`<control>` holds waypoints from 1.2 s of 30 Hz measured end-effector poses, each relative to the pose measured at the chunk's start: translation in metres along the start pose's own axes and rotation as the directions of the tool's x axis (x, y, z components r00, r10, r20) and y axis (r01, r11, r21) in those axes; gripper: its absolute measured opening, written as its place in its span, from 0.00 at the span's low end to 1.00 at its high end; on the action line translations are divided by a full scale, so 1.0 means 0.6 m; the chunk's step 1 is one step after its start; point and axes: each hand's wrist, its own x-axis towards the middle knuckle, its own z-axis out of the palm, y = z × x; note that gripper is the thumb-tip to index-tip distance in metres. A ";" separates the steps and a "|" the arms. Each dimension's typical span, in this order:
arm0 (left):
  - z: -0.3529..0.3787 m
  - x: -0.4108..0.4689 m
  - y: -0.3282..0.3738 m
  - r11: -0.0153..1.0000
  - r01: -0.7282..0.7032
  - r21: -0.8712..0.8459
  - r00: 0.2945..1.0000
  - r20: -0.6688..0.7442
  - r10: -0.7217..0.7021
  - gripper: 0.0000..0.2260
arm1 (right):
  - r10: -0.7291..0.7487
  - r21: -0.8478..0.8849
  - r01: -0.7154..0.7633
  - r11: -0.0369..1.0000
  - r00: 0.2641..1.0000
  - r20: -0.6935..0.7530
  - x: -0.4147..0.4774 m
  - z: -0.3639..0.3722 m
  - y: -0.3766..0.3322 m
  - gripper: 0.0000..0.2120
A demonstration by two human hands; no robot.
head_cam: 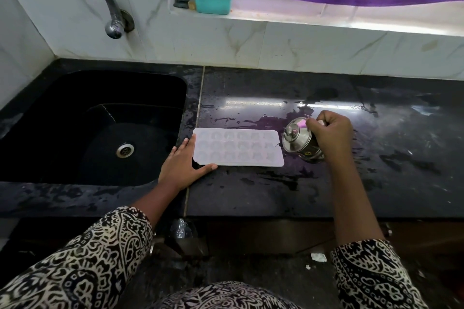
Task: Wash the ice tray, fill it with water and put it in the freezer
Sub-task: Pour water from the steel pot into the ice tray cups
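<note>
Filling looks under way or near: left hand point(184, 165) lies flat against the ice tray point(238, 150) mid-frame, right hand point(331, 133) grips a tilted steel vessel point(298, 140); freezer step not yet done.

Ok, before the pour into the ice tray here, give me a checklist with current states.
1. Ice tray flat on the counter: ok.
2. Left hand steadying the tray's left end: ok.
3. Right hand gripping the steel container: ok.
4. Lid off the container: not ok, it seems on.
5. Tray cells empty: cannot tell.
6. Tap not running: ok.
</note>
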 end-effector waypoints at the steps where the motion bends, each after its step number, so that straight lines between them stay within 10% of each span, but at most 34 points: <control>1: 0.000 0.000 0.000 1.000 -0.001 -0.001 1.000 0.000 0.001 0.53 | -0.001 0.000 0.001 1.000 1.000 -0.001 0.000 0.000 -0.001 0.18; 26: -0.001 0.001 0.000 1.000 -0.004 0.012 1.000 -0.001 0.004 0.55 | 0.105 0.224 -0.092 0.970 0.993 -0.046 0.005 -0.009 0.013 0.17; 36: 0.000 0.000 0.002 1.000 0.008 0.004 1.000 -0.003 -0.008 0.51 | 0.427 0.762 -0.312 0.567 0.903 0.051 0.010 0.019 0.009 0.13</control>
